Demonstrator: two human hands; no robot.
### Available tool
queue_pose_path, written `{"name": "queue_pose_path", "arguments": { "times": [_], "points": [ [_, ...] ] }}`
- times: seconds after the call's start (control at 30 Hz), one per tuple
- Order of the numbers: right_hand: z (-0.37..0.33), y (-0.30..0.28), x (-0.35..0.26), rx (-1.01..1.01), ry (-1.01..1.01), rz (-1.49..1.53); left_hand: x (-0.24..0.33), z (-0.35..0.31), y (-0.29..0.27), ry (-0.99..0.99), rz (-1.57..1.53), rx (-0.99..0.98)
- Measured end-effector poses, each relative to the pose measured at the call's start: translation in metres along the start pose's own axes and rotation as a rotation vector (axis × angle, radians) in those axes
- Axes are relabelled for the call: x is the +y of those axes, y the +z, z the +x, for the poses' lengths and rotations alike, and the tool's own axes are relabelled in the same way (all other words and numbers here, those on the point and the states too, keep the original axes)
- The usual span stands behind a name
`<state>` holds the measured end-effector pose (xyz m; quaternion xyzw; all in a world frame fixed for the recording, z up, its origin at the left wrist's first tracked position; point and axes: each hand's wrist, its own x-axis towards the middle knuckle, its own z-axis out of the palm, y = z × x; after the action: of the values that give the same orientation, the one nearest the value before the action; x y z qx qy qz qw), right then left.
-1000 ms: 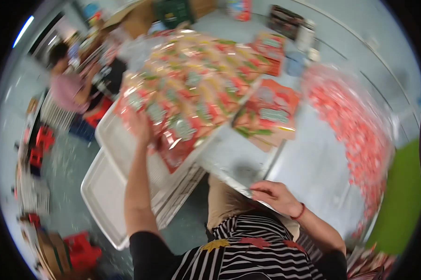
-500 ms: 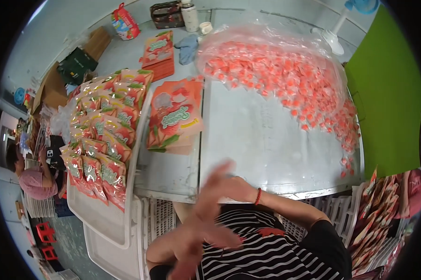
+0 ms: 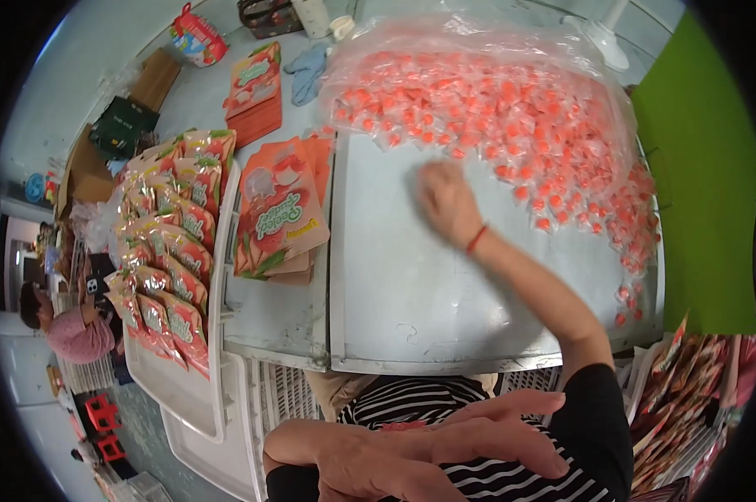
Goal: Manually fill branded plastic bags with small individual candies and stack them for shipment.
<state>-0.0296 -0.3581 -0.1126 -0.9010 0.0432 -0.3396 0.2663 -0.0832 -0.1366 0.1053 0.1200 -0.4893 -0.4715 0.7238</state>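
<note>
Note right hand over counter, just beside wrapped red pieces; curled, blurred, so cannot tell whether gripping anything. Note left hand before the striped shirt, open, apparently empty. See pieces heaped along far and right edges, partly in clear plastic, probably to leave working room; flat pouches stacked left, perhaps for quick picking; filled pouches overlapped on tray, likely to save space.

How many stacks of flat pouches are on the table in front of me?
2. The nearer stack lies beside the white tray of filled pouches; the farther stack sits behind it, left of the blue cloth. More could be hidden.
</note>
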Motion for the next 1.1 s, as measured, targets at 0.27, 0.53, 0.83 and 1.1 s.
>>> {"name": "queue_pose_path", "arguments": {
  "times": [0.27,0.53,0.83,1.1],
  "points": [
    [0.136,0.022,0.101,-0.192,0.105,-0.721,0.005,-0.056,-0.048,-0.361,0.632,0.365],
    [0.155,0.007,0.094,-0.655,0.350,-0.660,0.028,-0.149,-0.134,-0.597,1.688,0.780],
    [0.077,-0.048,0.116,-0.673,-0.127,-0.686,0.067,-0.185,-0.208,-0.369,2.338,0.440],
    [0.058,-0.084,0.029,-0.782,0.134,-0.773,0.071,-0.187,-0.208,-0.359,2.371,0.266]
  ]
}}
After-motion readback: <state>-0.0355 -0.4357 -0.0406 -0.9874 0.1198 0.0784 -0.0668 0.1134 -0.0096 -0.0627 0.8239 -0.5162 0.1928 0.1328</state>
